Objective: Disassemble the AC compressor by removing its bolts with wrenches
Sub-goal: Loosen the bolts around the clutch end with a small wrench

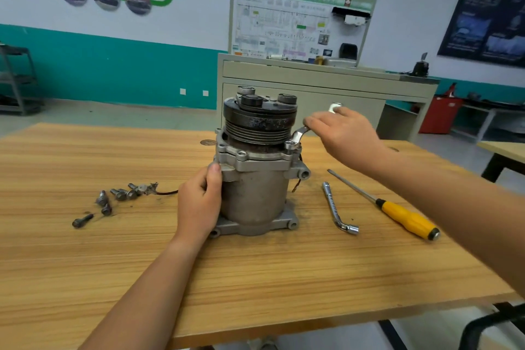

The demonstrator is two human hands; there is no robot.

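The grey AC compressor (255,190) stands upright on the wooden table (255,278), its black pulley on top. My left hand (200,202) grips the left side of its body, thumb up against the upper flange. My right hand (342,133) holds a silver wrench (299,136) whose lower end sits on a bolt (289,146) at the flange's right corner; the wrench's other end sticks out above my fingers. Several removed bolts (113,199) lie loose on the table to the left.
An L-shaped socket wrench (336,209) and a yellow-handled screwdriver (397,212) lie right of the compressor. A short wire with a connector (154,190) lies by the bolts. A grey cabinet with a display board (301,77) stands behind the table.
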